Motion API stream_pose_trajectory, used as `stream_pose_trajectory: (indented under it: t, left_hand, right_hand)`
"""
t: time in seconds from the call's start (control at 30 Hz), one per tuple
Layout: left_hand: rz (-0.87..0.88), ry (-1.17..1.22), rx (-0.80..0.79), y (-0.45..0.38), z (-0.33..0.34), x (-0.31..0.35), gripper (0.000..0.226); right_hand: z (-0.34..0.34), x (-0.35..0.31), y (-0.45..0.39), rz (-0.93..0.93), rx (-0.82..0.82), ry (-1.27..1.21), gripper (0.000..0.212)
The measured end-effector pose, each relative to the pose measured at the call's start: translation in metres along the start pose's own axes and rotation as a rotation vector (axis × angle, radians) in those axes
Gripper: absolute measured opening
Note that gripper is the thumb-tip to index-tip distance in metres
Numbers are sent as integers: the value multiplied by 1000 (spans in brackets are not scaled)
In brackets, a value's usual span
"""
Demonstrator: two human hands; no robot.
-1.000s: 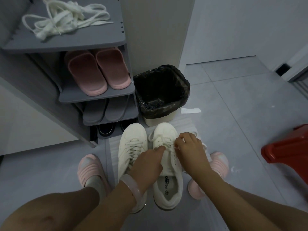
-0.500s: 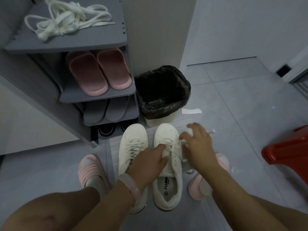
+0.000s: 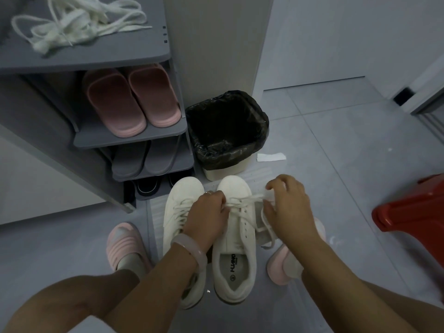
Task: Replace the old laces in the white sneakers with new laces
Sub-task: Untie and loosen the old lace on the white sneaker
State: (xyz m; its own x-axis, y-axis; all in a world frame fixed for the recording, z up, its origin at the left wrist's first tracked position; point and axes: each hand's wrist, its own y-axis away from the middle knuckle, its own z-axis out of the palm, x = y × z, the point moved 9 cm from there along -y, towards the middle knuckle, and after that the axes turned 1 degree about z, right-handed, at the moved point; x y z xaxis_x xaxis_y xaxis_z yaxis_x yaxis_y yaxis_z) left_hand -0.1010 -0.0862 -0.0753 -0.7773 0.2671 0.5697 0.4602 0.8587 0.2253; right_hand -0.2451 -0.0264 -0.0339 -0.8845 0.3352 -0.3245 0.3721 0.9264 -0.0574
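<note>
Two white sneakers stand side by side on the floor, toes away from me. The left sneaker (image 3: 179,207) keeps its lacing. The right sneaker (image 3: 236,239) has its upper eyelets bare, and its old lace (image 3: 249,199) runs out to the right. My left hand (image 3: 206,217) rests over the gap between the shoes, fingertips pinching the lace at the right shoe's front. My right hand (image 3: 288,207) grips the lace's free end beside that shoe. A tangle of white laces (image 3: 77,27) lies on the top shelf.
A grey shoe rack (image 3: 134,138) at the left holds pink slippers (image 3: 131,99) and grey ones below. A bin with a black liner (image 3: 225,131) stands just beyond the sneakers. A red plastic stool (image 3: 413,219) sits at the right. My feet wear pink slippers.
My right hand has pulled the lace out to the right, away from the right sneaker. My left hand slid forward toward the shoe's front eyelets.
</note>
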Motion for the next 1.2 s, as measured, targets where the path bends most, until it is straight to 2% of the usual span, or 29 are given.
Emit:
stream_pose_trajectory:
  t: [0.07, 0.13, 0.17, 0.23, 0.4, 0.57, 0.7, 0.87, 0.97, 1.03, 1.1, 1.2]
  left_hand:
    - [22, -8, -26, -4, 4, 5, 15]
    - [54, -52, -52, -8, 5, 9, 14]
    - [62, -73, -60, -10, 5, 10, 14]
    - [72, -109, -85, -14, 6, 12, 17]
    - [125, -243, -111, -15, 14, 20, 20]
    - [85, -241, -72, -13, 17, 18, 16]
    - [107, -337, -36, -12, 17, 22, 19]
    - [-2, -357, -42, -12, 17, 12, 21]
    - [10, -405, -34, -14, 21, 16, 19]
    - [24, -348, -46, -15, 24, 17, 19]
    - [-19, -147, -61, -19, 23, 10, 19]
    - [-122, 172, -213, -17, 28, 3, 24]
  right_hand:
    - [11, -23, 18, -93, -144, -59, 29]
    - [31, -56, 46, -271, -310, -5, 33]
    - [37, -70, 60, -351, -339, 20, 38]
    - [46, -78, 73, -378, -329, 28, 45]
    - [48, -73, 68, -336, -214, 68, 29]
    - [57, -71, 68, -297, -214, 104, 50]
    - [59, -70, 66, -280, -218, 97, 53]
    - [63, -67, 67, -272, -257, 105, 58]
    - [63, -68, 68, -267, -291, 83, 53]
    - [60, -69, 68, -273, -285, 88, 49]
    - [57, -70, 67, -278, -267, 100, 48]
    - [60, -70, 65, -284, -278, 141, 44]
